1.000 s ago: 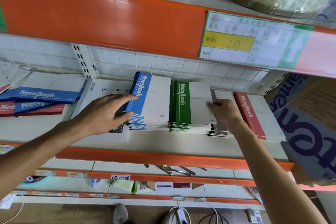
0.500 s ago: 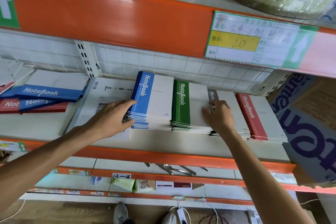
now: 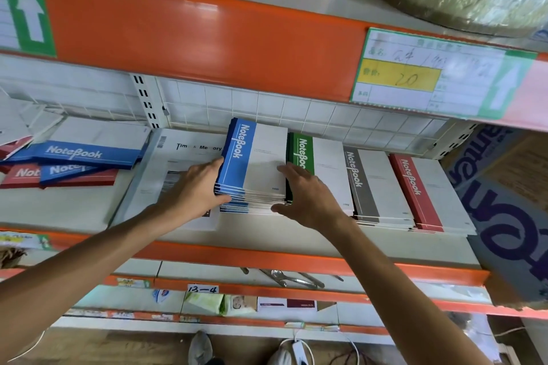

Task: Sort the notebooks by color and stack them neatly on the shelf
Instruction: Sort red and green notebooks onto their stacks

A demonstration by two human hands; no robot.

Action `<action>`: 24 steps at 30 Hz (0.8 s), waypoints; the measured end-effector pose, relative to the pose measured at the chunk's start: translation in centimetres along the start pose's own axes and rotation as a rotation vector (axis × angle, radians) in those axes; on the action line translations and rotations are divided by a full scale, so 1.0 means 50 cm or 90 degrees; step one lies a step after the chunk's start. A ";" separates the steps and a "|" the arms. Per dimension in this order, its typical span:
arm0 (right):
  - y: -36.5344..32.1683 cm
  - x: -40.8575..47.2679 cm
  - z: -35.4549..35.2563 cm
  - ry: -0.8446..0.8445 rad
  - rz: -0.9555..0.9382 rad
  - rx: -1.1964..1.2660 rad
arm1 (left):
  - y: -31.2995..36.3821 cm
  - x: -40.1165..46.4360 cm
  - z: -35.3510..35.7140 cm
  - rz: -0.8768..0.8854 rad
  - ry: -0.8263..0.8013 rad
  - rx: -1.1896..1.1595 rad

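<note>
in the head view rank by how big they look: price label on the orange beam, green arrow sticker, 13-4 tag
1. price label, clearly largest
2. green arrow sticker, partly cut off by the frame edge
3. 13-4 tag, smallest, though it sits on a lower shelf

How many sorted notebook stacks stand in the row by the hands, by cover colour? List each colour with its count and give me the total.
Blue stack: 1
Green stack: 1
Grey stack: 1
Red stack: 1
Total: 4
</note>
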State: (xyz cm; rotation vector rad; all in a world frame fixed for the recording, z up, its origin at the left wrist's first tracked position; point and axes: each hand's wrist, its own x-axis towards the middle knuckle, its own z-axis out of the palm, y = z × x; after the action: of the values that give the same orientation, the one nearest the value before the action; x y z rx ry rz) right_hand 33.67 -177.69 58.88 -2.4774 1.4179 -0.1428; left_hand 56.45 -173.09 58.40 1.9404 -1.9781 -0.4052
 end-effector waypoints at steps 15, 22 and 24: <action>-0.016 0.017 0.012 0.022 0.065 0.005 | -0.030 0.010 0.015 -0.036 0.035 -0.053; -0.019 0.026 0.008 0.015 0.102 0.000 | -0.028 0.010 0.006 -0.043 0.024 -0.066; -0.023 0.027 0.005 0.007 0.098 -0.016 | -0.028 0.010 0.000 -0.035 0.010 -0.069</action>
State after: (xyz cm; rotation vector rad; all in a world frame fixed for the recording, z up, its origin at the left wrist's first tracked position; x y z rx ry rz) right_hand 35.35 -178.25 58.92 -2.3785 1.6176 -0.1066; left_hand 57.72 -173.63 57.79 1.9272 -1.8561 -0.4990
